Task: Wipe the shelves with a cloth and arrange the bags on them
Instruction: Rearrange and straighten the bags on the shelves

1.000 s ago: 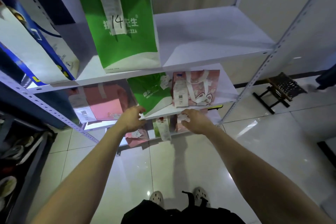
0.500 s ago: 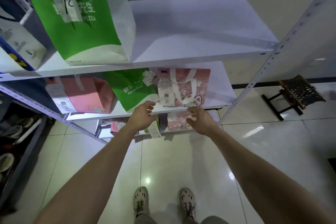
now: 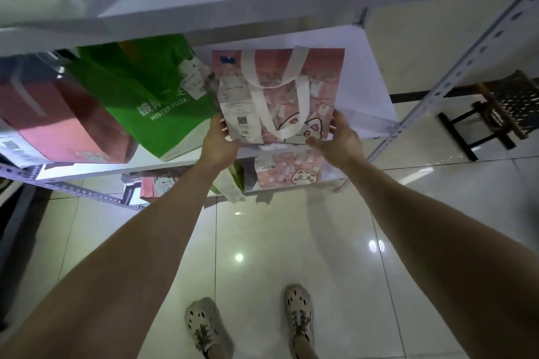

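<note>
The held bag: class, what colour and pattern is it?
The bag is pink with a white cartoon cat and white handles, as seen in the head view.

pink cat-print bag [image 3: 315,87] with white straps, green bag [image 3: 145,90], white shelf [image 3: 367,90]

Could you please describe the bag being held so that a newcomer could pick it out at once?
On the white metal shelving, middle shelf, right of the green pizza bag. It is the pink cat bag with white handles, gripped by both hands.
</note>
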`<state>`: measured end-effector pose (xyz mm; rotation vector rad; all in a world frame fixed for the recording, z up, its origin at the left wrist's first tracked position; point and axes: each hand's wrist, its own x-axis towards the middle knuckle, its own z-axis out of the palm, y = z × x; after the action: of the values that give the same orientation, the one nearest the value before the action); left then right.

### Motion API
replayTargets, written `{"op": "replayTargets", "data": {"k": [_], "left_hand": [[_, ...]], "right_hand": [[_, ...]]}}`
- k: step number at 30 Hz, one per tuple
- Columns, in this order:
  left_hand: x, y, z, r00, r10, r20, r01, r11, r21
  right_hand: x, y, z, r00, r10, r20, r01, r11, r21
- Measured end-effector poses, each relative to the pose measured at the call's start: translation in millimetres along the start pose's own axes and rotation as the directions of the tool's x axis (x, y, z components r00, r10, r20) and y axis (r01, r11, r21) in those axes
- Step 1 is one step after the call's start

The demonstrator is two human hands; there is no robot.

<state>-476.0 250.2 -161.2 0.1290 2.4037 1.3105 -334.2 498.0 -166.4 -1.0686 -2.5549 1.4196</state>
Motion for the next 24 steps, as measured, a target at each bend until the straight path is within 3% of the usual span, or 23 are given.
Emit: {"op": "replayTargets", "data": {"k": [6,11,24], "left_hand": [[-5,-15,13,0.998,-0.006,-0.068,0.012,0.996,0.086],[-41,-11,18,0.999,-0.027,-0.031,0.031,0.992,0.123],[-164,-16,-30,0.999,-0.044,0.018,0.043,0.997,0.071]], "right_hand": [[4,14,9,0.999,0.025,0.036,-0.026,1.000,0.016],[-26,23,6,0.999,0.032,0.005,-0.032,0.999,0.012],[-154,21,14,1.000,0.000,-0.016,0.001,0.999,0.046]]}}
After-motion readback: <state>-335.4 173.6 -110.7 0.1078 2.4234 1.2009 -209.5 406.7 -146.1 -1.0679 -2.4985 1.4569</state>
